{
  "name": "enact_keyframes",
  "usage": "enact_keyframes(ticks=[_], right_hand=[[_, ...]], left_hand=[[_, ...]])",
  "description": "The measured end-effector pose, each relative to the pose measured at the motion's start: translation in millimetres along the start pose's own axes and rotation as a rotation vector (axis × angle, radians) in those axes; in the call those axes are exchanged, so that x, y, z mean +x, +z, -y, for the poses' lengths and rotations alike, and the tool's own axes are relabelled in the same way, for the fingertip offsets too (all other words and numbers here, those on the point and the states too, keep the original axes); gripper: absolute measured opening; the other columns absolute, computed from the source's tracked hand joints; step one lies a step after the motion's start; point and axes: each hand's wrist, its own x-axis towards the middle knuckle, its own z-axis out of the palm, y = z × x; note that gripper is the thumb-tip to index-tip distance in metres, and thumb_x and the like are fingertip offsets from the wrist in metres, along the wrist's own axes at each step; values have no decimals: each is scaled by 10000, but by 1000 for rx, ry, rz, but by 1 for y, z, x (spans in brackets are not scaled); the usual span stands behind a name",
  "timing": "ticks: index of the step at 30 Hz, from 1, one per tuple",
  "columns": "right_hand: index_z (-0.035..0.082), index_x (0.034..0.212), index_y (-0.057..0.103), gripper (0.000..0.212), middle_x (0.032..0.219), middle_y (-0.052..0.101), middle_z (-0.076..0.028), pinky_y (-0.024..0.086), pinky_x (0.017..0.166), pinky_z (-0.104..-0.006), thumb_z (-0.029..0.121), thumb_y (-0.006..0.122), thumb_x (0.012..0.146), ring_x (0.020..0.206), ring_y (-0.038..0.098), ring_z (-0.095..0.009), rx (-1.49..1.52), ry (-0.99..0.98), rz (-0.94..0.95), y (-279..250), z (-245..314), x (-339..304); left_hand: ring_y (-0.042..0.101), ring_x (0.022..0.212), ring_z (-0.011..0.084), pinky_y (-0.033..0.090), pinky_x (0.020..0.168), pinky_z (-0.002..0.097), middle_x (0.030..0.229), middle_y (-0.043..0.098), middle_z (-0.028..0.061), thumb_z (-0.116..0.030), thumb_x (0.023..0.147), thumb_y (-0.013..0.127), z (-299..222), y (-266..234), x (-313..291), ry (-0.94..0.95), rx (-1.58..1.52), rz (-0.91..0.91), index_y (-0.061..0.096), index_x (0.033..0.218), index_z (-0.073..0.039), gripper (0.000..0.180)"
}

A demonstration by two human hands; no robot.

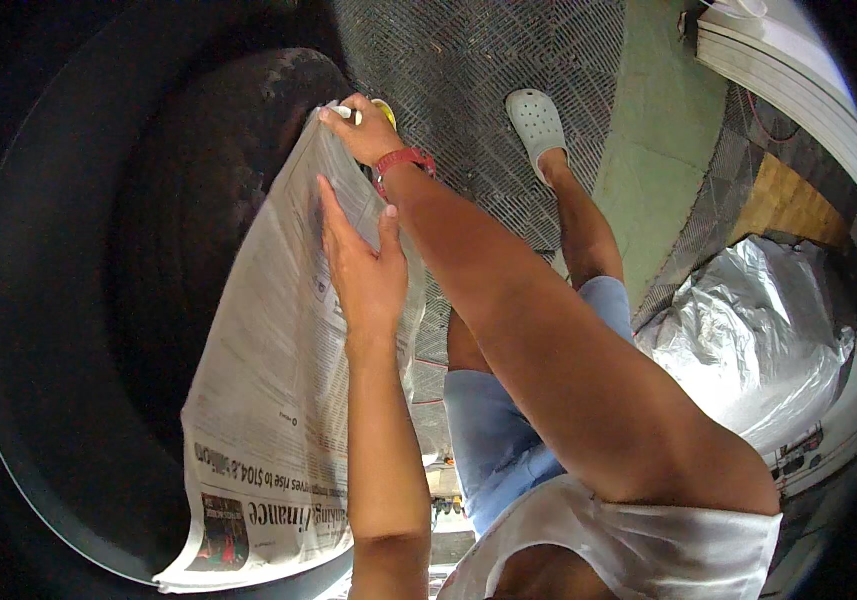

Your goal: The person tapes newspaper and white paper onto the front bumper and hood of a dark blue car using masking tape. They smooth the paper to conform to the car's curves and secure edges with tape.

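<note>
A sheet of printed newspaper (278,370) hangs along the edge of a large black curved panel (48,300). My left hand (366,275) lies on the sheet's upper part, its fingers stretched out and the thumb apart. Above it, my right hand (366,130) is closed at the paper's top corner, where a bit of white shows by the fingertips. Behind that hand, a round yellow-and-white thing (385,113) peeks out, mostly hidden, so its kind is unclear. A red wristwatch (405,165) circles my right wrist.
A dark rounded shape (218,190), tyre-like, sits inside the black panel. Patterned grey matting (468,60) and a green strip (648,150) cover the floor, where my foot stands in a pale clog (536,122). Crumpled silver sheeting (748,340) lies at the right, below a white curved panel (788,70).
</note>
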Motion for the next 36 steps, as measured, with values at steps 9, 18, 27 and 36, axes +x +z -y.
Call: enact_keyframes(ticks=[9, 18, 27, 36], right_hand=[[56, 1152, 563, 501, 1050, 721, -231, 538, 910, -463, 511, 710, 1004, 1005, 710, -363, -151, 38, -44, 22, -34, 20], [73, 1363, 513, 445, 1167, 717, -243, 520, 992, -479, 312, 687, 1030, 1118, 699, -426, -158, 12, -181, 25, -38, 10], [66, 1723, 57, 845, 1046, 722, -84, 553, 841, -321, 66, 595, 1071, 886, 658, -139, 37, -31, 476, -113, 47, -115], [64, 1549, 428, 462, 929, 718, -47, 572, 658, -333, 129, 569, 1113, 688, 668, -136, -14, 317, 667, -160, 75, -148]], left_hand=[[362, 1582, 392, 317, 1279, 458, 1721, 346, 242, -257, 1099, 611, -2, 1, -13, -41, 17, -20, 298, 1683, -20, 703], [429, 1533, 400, 424, 1210, 479, 1686, 405, 221, -307, 1128, 540, 3, 1, -18, -115, -204, -2, 354, 1649, -17, 624], [646, 1274, 290, 538, 1053, 393, 1479, 624, 187, -204, 1071, 665, -1, 10, 28, -118, -470, 20, 580, 1511, -33, 479], [646, 876, 115, 517, 794, 283, 909, 709, 19, -154, 1017, 756, -1, 22, 34, -168, -362, 70, 725, 1051, -34, 128]])
